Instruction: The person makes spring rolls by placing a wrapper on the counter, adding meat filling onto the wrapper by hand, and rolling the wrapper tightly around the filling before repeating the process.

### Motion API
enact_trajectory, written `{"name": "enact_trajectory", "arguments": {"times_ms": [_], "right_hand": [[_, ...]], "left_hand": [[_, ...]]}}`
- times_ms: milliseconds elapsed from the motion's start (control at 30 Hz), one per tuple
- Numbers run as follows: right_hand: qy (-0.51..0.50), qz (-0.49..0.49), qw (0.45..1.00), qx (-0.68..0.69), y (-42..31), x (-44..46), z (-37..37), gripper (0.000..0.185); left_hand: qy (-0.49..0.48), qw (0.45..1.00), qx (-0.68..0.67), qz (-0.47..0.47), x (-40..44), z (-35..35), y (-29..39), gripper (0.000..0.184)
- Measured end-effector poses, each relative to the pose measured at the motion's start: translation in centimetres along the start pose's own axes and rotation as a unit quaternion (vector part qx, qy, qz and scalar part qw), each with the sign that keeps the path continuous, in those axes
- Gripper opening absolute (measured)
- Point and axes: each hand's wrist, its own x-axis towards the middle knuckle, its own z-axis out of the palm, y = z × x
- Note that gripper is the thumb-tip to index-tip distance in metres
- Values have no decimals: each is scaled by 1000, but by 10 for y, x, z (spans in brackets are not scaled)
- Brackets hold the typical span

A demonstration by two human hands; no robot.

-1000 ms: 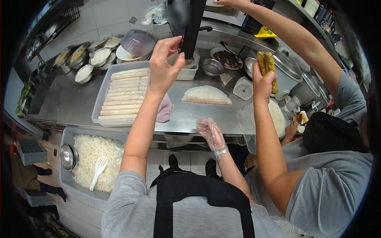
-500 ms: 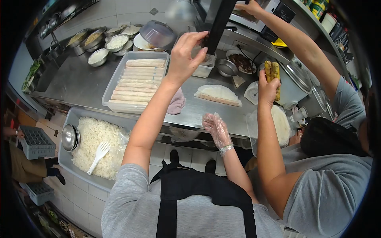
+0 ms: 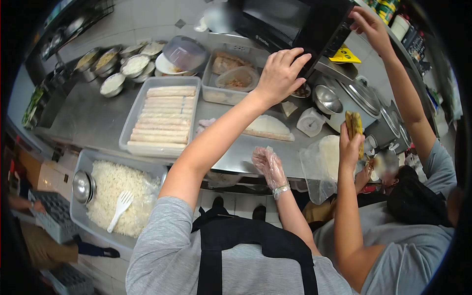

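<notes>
My left hand (image 3: 282,76) is bare, its spread fingers against the lower edge of the black microwave door (image 3: 275,29). Below, over the counter's front edge, my right hand (image 3: 268,166) wears a clear plastic glove; its fingers are loosely curled and hold nothing. Past my left forearm lies a folded white sheet with a pinkish roll (image 3: 269,128), partly hidden. A co-worker's hand (image 3: 371,27) is at the microwave's control side. That person's other hand (image 3: 350,147) holds two yellow-brown sticks (image 3: 354,129).
A tub of long pale rolls (image 3: 162,115) stands left, bowls (image 3: 135,65) behind it. A bin of rice (image 3: 118,196) is below. Another tub (image 3: 228,73), a small scale (image 3: 310,121), steel bowl (image 3: 328,99) and lidded pot (image 3: 361,93) stand farther back and right.
The microwave door has swung from edge-on to showing its front face. My left hand has moved right with it. The co-worker's upper hand has come to the microwave's right side.
</notes>
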Motion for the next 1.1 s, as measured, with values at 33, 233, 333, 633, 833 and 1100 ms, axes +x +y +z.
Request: {"name": "enact_trajectory", "arguments": {"times_ms": [33, 233, 333, 633, 833, 1100], "right_hand": [[10, 4, 1000, -3, -3, 3, -3, 58], [55, -35, 998, -12, -24, 27, -40, 54], [65, -97, 993, -33, -39, 37, -56, 52], [52, -121, 991, -39, -56, 64, -71, 48], [53, -132, 988, -63, -56, 76, -73, 50], [-41, -117, 988, -94, -64, 85, -80, 43]], "left_hand": [[1, 1000, -10, 6, 6, 13, -2, 66], [-94, 991, 88, 39, 34, 97, -36, 70], [-146, 978, 148, 35, 56, 135, -61, 69], [-221, 938, 268, -9, 81, 186, -94, 77], [-231, 932, 280, -10, 87, 188, -95, 74], [-196, 949, 247, 8, 90, 185, -107, 68]]}}
